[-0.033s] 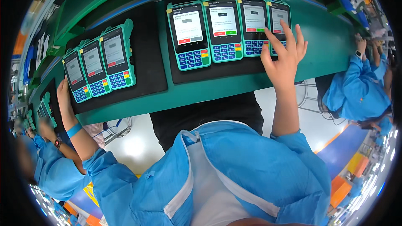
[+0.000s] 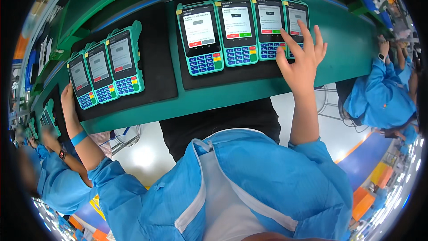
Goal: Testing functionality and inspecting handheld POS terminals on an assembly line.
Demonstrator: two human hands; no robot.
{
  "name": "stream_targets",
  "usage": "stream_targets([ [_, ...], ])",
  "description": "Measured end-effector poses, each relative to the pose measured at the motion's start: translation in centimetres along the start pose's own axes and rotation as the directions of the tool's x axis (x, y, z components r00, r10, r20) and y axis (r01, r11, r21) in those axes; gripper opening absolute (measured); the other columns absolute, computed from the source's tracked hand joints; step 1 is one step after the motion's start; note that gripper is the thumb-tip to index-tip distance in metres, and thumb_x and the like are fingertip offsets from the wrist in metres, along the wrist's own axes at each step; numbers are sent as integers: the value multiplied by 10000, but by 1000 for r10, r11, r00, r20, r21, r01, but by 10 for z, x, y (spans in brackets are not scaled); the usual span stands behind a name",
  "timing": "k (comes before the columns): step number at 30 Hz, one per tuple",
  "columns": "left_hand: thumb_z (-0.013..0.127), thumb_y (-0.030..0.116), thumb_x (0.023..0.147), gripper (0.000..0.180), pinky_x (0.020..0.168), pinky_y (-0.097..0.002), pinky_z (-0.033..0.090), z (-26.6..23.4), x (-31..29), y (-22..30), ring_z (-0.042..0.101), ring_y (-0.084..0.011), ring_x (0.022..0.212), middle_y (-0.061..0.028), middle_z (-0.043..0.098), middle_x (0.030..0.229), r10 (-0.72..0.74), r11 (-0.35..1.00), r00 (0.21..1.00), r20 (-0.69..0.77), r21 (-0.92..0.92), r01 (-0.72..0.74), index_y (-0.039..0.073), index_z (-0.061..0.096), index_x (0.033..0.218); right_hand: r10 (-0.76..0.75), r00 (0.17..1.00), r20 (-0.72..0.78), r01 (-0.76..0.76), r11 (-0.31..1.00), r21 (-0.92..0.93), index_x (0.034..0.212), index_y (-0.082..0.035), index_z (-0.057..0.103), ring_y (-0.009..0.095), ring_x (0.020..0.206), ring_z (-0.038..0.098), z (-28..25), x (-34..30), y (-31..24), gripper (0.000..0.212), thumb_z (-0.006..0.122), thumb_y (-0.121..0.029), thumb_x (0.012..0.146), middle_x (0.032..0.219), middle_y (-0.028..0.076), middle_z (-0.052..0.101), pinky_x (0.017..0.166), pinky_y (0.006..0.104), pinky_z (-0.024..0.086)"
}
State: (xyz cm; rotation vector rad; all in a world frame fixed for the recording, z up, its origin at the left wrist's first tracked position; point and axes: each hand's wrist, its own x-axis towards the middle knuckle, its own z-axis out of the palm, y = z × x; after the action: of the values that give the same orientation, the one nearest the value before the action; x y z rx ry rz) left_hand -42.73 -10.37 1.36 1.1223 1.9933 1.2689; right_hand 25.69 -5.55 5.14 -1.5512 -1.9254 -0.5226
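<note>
Four teal card terminals point(image 2: 240, 27) are lying side by side on the right-hand mat point(image 2: 189, 81), and I am hovering the right hand point(image 2: 304, 67) over the two at the right end. Its index fingertip is reaching the lower edge of the third one's screen, by a green button, but I am not managing to tell whether it is touching. The thumb is hanging near that keypad, the middle finger is crossing the fourth screen, and all the fingers are fanning well apart, gripping nothing. Three more terminals point(image 2: 99, 64) are resting close together on the left-hand mat point(image 2: 158, 62), leaning a little in my view. There I am placing the left hand point(image 2: 68, 102) by the outer edge of the leftmost one; its fingers are lying along that side, and I cannot tell how far they are curling or whether they are gripping. A blue wristband point(image 2: 79, 138) is circling that wrist. Both black mats are covering parts of a green bench point(image 2: 223, 96), and the wearer's blue jacket point(image 2: 276, 169) is filling the lower view. Farther out, one co-worker point(image 2: 62, 178) in blue is sitting at the left, wearing a watch point(image 2: 61, 154), and another co-worker point(image 2: 379, 89) in blue is sitting at the right, beyond the white floor point(image 2: 145, 154)
</note>
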Motion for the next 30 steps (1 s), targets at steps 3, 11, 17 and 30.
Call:
stream_targets([
  [3,561,311,975,422,765,-239,465,-1,13,-7,610,-115,874,-74,683,992,11,998,1000,22,69,-13,-74,637,1129,-14,997,81,17,999,-45,1042,-207,746,398,1365,313,-3,5,2,336,690,-276,718,1391,57,496,1061,676,153],
  [11,559,289,959,432,797,-262,482,0,20,-21,633,-154,918,-117,680,1046,-63,991,998,-17,113,65,-77,607,1183,-184,977,106,163,970,178,1115,-278,708,402,1377,272,-1,12,-31,436,723,-327,683,1425,84,457,1053,694,151],
  [17,533,273,972,436,812,-278,493,-6,29,-41,639,-165,928,-126,675,1067,-143,986,989,-45,81,146,-74,570,1233,-118,993,31,112,982,151,1056,-272,734,388,1372,293,3,11,-17,381,714,-316,677,1401,59,487,1052,691,159],
  [30,509,306,990,450,767,-264,462,-25,48,-68,603,-139,873,-89,650,1007,-123,965,991,-58,227,133,-64,564,1239,72,993,-98,-74,997,-24,1015,-217,745,392,1363,334,11,7,24,336,697,-269,686,1382,75,516,1052,675,181],
])
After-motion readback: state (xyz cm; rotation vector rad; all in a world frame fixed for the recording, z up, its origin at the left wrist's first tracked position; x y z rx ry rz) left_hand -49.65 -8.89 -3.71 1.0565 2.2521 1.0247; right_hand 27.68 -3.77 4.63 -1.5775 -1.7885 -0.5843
